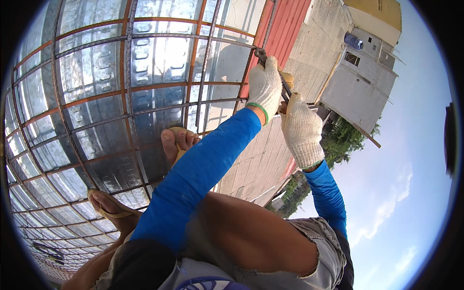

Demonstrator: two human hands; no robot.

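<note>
My left hand (265, 87), in a white knit glove with a green cuff, is closed around a dark metal tool (261, 54). The tool's head meets the end of a steel bar at the mesh's edge; its exact kind is not clear. Lower and to the right, my right hand (302, 130), gloved the same way, is closed on the tool's handle. Its fingertips are partly hidden. The bars form a rusty steel rebar mesh (128, 63) to the left of both hands, tied in paired lines.
Shiny corrugated metal decking (96, 111) lies under the mesh, with my sandaled foot (174, 145) on it. Past the mesh's edge are a red metal roof (285, 29) and a grey roof (256, 164) lower down. Grey buildings (357, 82) and trees (340, 140) stand beyond.
</note>
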